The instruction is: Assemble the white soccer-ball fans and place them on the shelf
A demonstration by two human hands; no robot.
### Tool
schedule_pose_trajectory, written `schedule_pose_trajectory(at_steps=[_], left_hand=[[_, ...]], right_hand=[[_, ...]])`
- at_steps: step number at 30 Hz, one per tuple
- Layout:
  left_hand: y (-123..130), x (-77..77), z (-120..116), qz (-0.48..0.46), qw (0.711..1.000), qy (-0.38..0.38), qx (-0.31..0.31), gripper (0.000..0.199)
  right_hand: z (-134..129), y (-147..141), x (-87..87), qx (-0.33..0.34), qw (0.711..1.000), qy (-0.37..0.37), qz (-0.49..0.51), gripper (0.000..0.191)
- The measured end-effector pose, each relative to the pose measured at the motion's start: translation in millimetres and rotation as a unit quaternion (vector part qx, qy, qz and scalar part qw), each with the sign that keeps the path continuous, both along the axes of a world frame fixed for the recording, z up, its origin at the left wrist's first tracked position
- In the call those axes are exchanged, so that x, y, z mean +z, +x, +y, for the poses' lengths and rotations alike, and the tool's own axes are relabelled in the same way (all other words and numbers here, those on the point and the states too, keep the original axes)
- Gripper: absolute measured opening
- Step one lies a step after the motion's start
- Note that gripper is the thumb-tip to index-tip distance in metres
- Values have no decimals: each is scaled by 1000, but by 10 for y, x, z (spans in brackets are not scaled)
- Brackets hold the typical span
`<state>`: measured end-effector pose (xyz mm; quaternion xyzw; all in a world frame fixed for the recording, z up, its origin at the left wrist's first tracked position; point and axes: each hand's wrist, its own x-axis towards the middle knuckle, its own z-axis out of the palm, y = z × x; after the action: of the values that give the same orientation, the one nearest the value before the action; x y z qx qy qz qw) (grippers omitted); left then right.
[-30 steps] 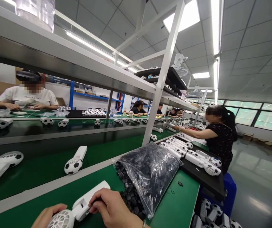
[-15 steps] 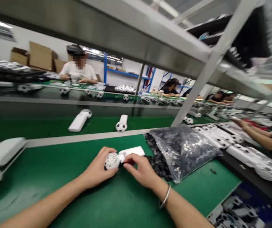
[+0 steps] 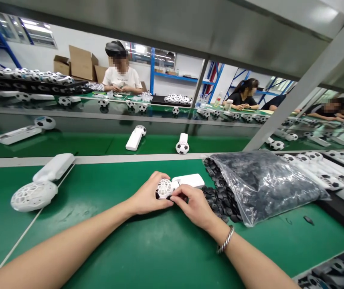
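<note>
Now that both hands have closed in on one white handheld fan [image 3: 188,181], left hand [image 3: 148,193] wraps its caged ball head, right hand [image 3: 193,206] pinches the neck by the handle; fan sits over the green belt [image 3: 106,176]. Counts: one bag of black pieces [image 3: 268,186] just right, one more fan [image 3: 34,196] left, three fans [image 3: 134,139] on the next belt.

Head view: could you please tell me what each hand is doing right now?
Left hand: closed, holding the white soccer-ball fan.
Right hand: closed on the same fan.
</note>
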<state>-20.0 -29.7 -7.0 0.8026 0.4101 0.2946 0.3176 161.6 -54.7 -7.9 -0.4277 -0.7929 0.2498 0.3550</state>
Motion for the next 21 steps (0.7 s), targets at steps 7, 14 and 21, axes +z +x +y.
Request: schedule_pose_trajectory(at_steps=[7,14,21], left_hand=[[28,-15,-5,-7,1000,12,7,44],[35,11,-24,-10,1000,3,13,42],[89,21,-56,-26,999,7,30,39]], right_hand=[[-8,-30,-22,-31,999,-9,4,5],[4,-35,14,-24,999,-31,21,5],[-2,-52,32,-63,994,-79,28,7]])
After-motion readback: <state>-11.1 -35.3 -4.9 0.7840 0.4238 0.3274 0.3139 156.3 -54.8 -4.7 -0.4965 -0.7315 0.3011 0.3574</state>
